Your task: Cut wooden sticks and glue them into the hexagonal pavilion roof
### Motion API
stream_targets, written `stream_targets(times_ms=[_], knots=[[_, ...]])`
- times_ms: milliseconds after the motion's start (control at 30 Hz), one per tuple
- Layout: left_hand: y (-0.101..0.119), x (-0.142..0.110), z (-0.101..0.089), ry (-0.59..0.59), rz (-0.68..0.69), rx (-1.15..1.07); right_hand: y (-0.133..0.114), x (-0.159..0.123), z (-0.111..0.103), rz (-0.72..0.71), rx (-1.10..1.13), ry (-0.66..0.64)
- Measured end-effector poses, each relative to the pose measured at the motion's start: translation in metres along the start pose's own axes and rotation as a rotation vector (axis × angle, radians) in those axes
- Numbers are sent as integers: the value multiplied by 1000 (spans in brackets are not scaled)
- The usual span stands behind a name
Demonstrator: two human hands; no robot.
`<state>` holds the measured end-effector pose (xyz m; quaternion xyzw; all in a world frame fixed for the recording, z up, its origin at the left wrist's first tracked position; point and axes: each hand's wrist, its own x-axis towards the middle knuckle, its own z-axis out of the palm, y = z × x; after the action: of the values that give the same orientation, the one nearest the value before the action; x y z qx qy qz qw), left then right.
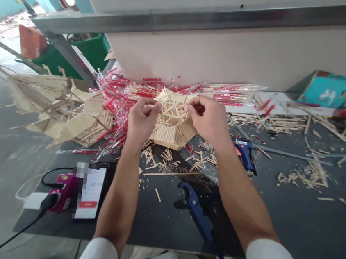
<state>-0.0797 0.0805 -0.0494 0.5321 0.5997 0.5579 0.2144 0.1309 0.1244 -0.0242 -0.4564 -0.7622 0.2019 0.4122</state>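
Nearest: dark, smooth bench [289, 228] with a blue hooked-head tool [197, 210], long handle toward the person. Left of it, a phone [91, 197], lit screen, beside a glossy magenta power strip [63, 192] with cables plugged in.

Next out: short pale stick offcuts [165, 155], scattered, square-ended. Blue glue gun [244, 153] lies on its side, right of the right forearm.

Main thing: stick model [168, 135], mid-bench between both hands. Pale matte wood, ribbed panels of tightly packed sticks flaring outward, open criss-cross lattice on top. Left hand [143, 120] at its left upper edge, right hand [209, 119] at the right; thumb and fingers curled to a pinch on each, can't tell if either actually grips a stick.

Step looks like placing or aligning lattice pieces; next move probably calls for light, level fingertip pressure, since thin sticks could shift.

Farther: second stick structure [68, 128] at left, slatted and angular; crinkly clear-and-red plastic packets [117, 111] behind; plain pale wall [199, 60].
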Motion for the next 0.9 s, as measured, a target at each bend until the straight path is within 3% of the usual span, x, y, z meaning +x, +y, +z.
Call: stream_targets(times_ms=[133, 267, 400, 500, 700, 800, 900], knots=[[4, -6, 5, -72, -82, -72, -2, 0, 3, 13, -3, 16], [10, -10, 1, -82, -41, 9, -6, -1, 2, 23, -15, 12], [21, -14, -9, -148, -20, 87, -4, -1, 0, 17, 11, -78], [32, -18, -19, -252, -40, 84, -1, -1, -1, 9, 40, -126], [54, -27, -42, -585, -146, 59, -4, -1, -5, 16, 123, -259], [63, -29, -44, -515, -129, 189, -5, -2, -5, 38, 186, -276], [69, -30, -36, -256, 44, 447, -4, -1, -5, 35, 210, -262]])
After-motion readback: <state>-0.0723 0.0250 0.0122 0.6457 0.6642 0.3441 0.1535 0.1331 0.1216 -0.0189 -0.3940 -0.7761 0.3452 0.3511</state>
